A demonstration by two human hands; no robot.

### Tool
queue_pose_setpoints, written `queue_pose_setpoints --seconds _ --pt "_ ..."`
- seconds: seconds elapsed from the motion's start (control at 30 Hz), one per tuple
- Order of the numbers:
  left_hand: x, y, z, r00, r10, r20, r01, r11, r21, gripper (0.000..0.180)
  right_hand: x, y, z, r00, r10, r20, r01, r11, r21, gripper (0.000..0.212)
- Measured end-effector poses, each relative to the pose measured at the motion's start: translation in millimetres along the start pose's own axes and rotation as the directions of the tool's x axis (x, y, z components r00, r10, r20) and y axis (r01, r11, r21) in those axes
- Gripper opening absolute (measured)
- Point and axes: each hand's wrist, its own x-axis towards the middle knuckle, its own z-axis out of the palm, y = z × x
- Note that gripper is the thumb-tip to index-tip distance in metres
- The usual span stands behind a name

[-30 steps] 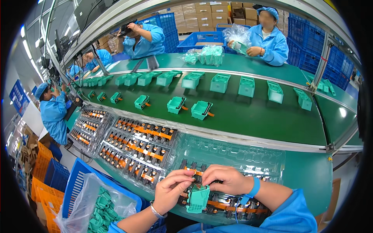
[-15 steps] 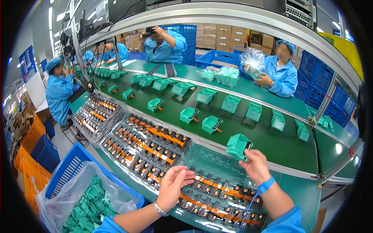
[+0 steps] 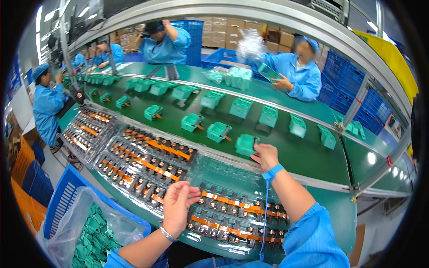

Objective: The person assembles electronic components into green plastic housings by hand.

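Okay, our green housing [image 3: 244, 145] is now down on the belt [image 3: 297, 154] mid-frame, right hand [image 3: 267, 156] pinching it, left hand [image 3: 178, 203] loosely open.

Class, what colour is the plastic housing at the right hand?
Green plastic housing, shown best in the head view.

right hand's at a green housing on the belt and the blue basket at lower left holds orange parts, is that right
Not quite: in the head view the parts in the blue basket at lower left are green, not orange. The right hand is indeed at a green housing on the belt.
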Motion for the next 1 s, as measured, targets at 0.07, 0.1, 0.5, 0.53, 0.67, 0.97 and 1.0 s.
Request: queue_pose_setpoints --seconds 0.07,0.1,0.5,0.53,0.67,0.97,1.0 --pt "5 -4 1 1.000 0.020 0.001 -0.020 1.000 0.018 0.017 -6 -6 -6 0.999 0.026 0.039 -0.026 1.000 0.006 0.035" --pt "5 -3 1 1.000 0.010 -0.020 -0.010 1.000 0.024 0.017 -15 -9 -4 0.999 0.003 0.047 0.000 0.997 -0.072 0.036" --pt "-2 -3 11 0.999 -0.029 -0.045 0.032 0.997 0.075 0.020 -173 -88 -136 0.748 -0.044 0.662 0.608 0.447 -0.657 0.016" --pt "-3 -3 14 0.999 -0.030 -0.034 0.033 0.996 0.078 0.020 -179 -87 -151 0.707 -0.023 0.707 0.683 0.283 -0.673 0.015" --pt "-11 9 12 0.998 0.022 -0.061 -0.017 0.997 0.070 0.020 -186 -69 -169 0.537 0.053 0.842 0.842 0.027 -0.538 0.021" --pt "-46 96 -86 0.814 0.548 -0.192 -0.432 0.793 0.430 0.022 -186 -56 -165 0.418 -0.212 0.883 0.895 -0.069 -0.440 0.025" --pt "-58 104 -111 0.777 0.572 -0.262 -0.423 0.784 0.455 0.021 -186 -56 -167 0.423 -0.252 0.870 0.900 0.007 -0.435 0.025"
